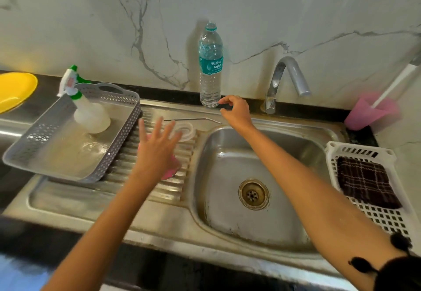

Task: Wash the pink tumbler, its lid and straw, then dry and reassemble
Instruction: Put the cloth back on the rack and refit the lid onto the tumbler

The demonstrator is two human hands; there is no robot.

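The pink tumbler point(169, 172) lies on the ribbed drainboard point(168, 190) left of centre, mostly hidden under the left hand point(157, 151), whose grip is spread wide and holds nothing; the clear lid point(185, 131) and metal straw point(193, 119) lie just beyond. The right hand point(234, 110) hovers by the water bottle point(210, 67), grip loosely curled, nothing in it. Closing the left grip squarely round the tumbler's body should stop it rolling; the grey basket point(34, 138) holds a spray bottle point(91, 117), the white basket point(376, 220) a dark checked cloth point(364, 181).

Pink tumbler point(169, 172), yellow plate point(16, 90), dark checked cloth point(366, 182).
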